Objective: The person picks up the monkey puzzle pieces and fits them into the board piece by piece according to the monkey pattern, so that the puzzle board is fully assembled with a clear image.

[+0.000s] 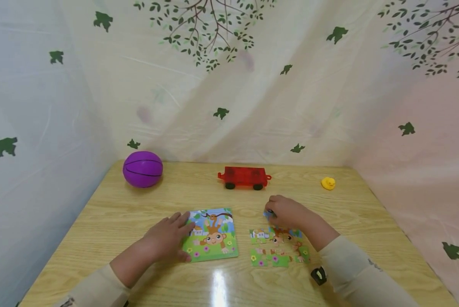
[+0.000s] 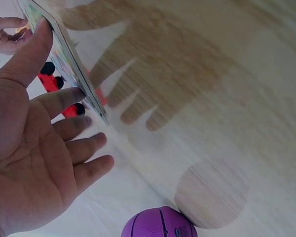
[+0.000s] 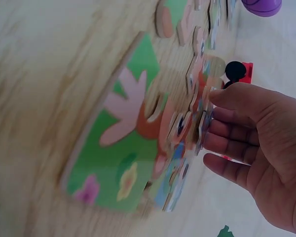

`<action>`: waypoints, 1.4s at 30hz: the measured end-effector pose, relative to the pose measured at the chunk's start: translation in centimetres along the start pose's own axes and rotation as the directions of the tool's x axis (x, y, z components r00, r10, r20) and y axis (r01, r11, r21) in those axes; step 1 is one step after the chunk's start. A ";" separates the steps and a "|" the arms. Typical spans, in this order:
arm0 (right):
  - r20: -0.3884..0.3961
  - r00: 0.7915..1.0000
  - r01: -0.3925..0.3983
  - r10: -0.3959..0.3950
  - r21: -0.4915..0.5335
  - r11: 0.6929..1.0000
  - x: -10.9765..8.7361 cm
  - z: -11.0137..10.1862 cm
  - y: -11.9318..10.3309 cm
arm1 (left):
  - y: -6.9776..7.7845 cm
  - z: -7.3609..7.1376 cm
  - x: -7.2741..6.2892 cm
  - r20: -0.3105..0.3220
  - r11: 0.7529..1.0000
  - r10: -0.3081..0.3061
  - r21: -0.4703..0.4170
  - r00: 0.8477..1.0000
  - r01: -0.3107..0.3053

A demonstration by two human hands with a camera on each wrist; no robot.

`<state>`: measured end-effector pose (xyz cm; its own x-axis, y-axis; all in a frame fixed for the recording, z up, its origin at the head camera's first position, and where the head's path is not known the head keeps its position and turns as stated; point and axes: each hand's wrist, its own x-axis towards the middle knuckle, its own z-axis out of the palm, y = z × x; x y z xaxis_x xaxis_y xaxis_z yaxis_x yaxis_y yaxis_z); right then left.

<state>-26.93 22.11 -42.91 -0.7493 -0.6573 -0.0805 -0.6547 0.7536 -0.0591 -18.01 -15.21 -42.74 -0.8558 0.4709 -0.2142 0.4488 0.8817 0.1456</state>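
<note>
Wooden surface (image 1: 99, 238): monkey board (image 1: 213, 249), puzzle pieces (image 1: 280, 260).
Left hand (image 1: 165, 239) lies spread, touching the board (picture up); right hand (image 1: 288, 212) pinches a blue piece (image 1: 267, 214) beside the others.

On the table (image 1: 95, 243), near the far edge: ball (image 1: 142, 169) at left, wagon (image 1: 244, 175) in the middle, duck (image 1: 328, 183) at right, with the cloth (image 1: 260, 119) behind all three. Nearer than the wagon and a little to its left: board (image 1: 214, 238), with the left hand (image 1: 165, 238) on its left side. Just right of the board, apart from it: pieces (image 1: 277, 239). At their far side: right hand (image 1: 289, 213), holding one piece (image 1: 267, 214), left of the duck.
</note>
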 end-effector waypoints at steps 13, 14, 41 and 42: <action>-0.073 0.987 0.134 -0.141 -0.088 0.987 3.8 -0.6 -4.5 | -0.1 -0.3 0.3 0.030 0.997 0.031 -0.073 0.999 -0.029; -0.077 0.986 0.143 -0.150 -0.089 0.986 4.1 -0.7 -4.9 | -0.1 -0.3 0.4 0.034 0.997 0.028 -0.078 0.999 -0.025; -0.014 0.974 0.220 -0.225 -0.175 0.960 11.1 0.7 -12.5 | -0.2 -0.7 0.5 0.089 0.992 0.024 -0.123 0.996 -0.013; -0.017 0.974 0.222 -0.228 -0.175 0.959 11.2 0.7 -12.6 | -0.2 -0.6 0.5 0.090 0.992 0.023 -0.123 0.996 -0.012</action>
<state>-27.00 5.29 -43.77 -0.5820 -0.8118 -0.0480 -0.8115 0.5759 0.0995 -18.68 -15.15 -42.25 -0.8185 0.4920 -0.2967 0.4240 0.8658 0.2659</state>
